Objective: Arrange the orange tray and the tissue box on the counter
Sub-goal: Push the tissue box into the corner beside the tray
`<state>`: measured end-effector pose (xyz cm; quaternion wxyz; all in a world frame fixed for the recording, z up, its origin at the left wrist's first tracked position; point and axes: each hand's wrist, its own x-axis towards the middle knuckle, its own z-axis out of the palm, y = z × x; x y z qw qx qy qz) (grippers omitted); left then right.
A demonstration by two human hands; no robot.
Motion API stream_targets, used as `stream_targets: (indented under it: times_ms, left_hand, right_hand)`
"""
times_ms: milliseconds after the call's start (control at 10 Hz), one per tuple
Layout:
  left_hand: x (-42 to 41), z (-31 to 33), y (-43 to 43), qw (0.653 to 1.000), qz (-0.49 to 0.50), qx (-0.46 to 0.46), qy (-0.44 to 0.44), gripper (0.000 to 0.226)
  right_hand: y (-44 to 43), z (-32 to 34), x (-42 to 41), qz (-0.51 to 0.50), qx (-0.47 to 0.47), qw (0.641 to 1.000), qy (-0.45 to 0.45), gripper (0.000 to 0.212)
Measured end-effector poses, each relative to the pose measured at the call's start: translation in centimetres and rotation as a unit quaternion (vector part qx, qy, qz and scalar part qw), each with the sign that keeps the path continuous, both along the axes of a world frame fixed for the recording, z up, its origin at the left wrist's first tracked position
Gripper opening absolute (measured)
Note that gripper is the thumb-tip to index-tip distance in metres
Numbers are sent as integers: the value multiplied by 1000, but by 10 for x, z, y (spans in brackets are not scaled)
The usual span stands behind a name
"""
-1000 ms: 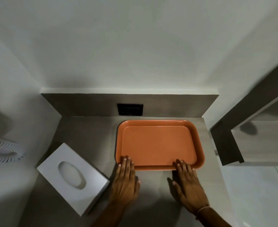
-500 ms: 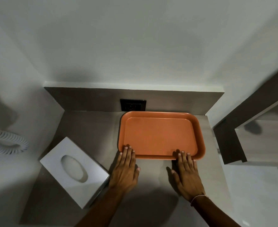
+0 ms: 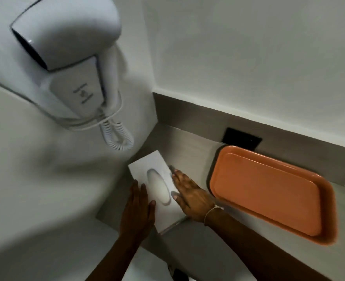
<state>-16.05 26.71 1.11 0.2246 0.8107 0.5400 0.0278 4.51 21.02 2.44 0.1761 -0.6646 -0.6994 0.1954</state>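
White tissue box [image 3: 157, 189] sits at table [image 3: 192, 142] left end, long axis 11-to-5 o'clock, bracketed by flat open fingers of left hand [image 3: 138, 207] and right hand [image 3: 190, 194], neither gripping; orange tray [image 3: 269, 191] at 3 o'clock, apart.

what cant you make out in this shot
- Head view: print on the hair dryer, too blurred to read.
- Tissue box sides, covered by the left hand and right hand.
- Socket lower edge, behind the tray.
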Motion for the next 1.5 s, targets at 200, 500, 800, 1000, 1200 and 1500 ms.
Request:
stream_targets:
  times_ms: [200,500,800,1000,1200,1500]
  left_hand:
    - [7,-8,-7,998,26,-56,-16,74]
    - [31,-5,-7,976,135,-111,-131,73]
    - [32,14,39,945,150,-149,-248,73]
    - [67,25,120,964,100,-140,-201,56]
    - [77,28,179,974,47,-144,-171,55]
    - [89,16,199,992,-9,-78,-102,51]
  right_hand:
    - [22,-13,-5,15,-88,996,0,64]
    - [27,-17,-11,-32,-92,990,101,72]
    - [44,-20,-19,-184,-52,955,225,73]
    - [77,-19,-26,-281,-21,908,311,70]
    - [118,-21,-33,-318,1,874,366,71]
    - [132,-37,-30,-287,3,915,284,64]
